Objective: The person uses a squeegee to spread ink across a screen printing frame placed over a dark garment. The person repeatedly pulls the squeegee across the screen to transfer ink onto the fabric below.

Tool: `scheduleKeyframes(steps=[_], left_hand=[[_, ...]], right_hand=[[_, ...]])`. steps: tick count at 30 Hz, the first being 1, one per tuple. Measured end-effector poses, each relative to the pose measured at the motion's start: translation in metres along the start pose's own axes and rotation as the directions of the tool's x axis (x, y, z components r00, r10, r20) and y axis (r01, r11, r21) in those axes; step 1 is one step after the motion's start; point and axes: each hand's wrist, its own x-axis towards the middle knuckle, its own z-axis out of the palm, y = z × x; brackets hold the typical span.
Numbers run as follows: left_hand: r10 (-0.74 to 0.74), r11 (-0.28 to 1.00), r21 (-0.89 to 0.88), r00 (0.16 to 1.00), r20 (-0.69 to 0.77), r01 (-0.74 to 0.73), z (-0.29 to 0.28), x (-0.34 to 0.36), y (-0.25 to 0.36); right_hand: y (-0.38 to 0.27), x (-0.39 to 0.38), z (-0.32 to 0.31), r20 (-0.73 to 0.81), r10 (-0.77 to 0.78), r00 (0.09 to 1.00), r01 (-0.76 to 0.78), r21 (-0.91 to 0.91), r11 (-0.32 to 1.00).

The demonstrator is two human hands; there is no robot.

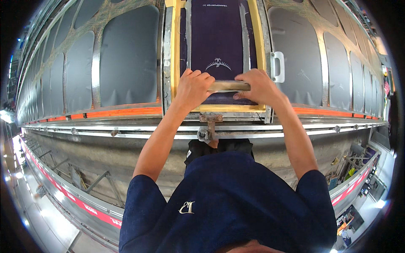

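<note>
Squeegee [229, 86]: one, pale brown bar, lying crosswise near the close end of the screen, between the two hands.

Left hand [193, 87]: bare, knuckles up; fingers curled over the squeegee's left end, grasping it.

Right hand [258, 86]: bare; fingers grasping the squeegee's right end, forefinger on the far side, thumb on the near side. Outline slightly blurred.

Screen [217, 40]: one, dark purple, set within the frame; a grey strip down each long side; a pale arched motif just beyond the hands, small pale lettering toward the far end.

Frame [167, 46]: one, metal, rectangular, around the screen; inner border of yellow tape [174, 55], on both sides and along the near edge.

Handle [278, 67]: one, white, on the right side of the frame, beyond the right forearm.

Panels [128, 63]: several, dark grey with rounded corners, laid out on the desk [96, 71] left and right of the frame; tangled thread-like marks between them farther back.

Strip [122, 112]: orange, along the desk's near edge on either side of the frame.

Rail [147, 131]: metal, running left to right in front of the desk.

Bracket [211, 119]: one, worn metal, at the middle of the frame's near edge, above the rail.

Shirt [249, 194]: navy, short-sleeved, pale emblem on the chest.
</note>
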Motion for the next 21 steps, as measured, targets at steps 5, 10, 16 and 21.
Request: scheduleKeyframes(steps=[5, 10, 16, 21], left_hand=[[-0.064, 0.998, -0.022, 0.997, 0.050, 0.065, -0.009, -0.010, 0.003], [0.025, 0.999, 0.028, 0.999, 0.041, -0.026, 0.003, -0.008, -0.004], [-0.070, 0.995, 0.075, 0.990, 0.122, 0.061, -0.009, -0.015, 0.001], [-0.074, 0.991, -0.117, 0.992, -0.102, 0.062, -0.040, -0.042, -0.023]], right_hand=[[0.078, 0.023, -0.017, -0.655, 0.321, 0.684, -0.334, 0.111, 0.936], [0.170, 0.026, 0.013, -0.630, 0.600, 0.494, -0.585, 0.270, 0.765], [0.161, 0.025, 0.001, -0.595, 0.524, 0.609, -0.557, 0.150, 0.817], [0.076, 0.040, -0.066, -0.568, 0.586, 0.578, -0.627, 0.151, 0.765]])
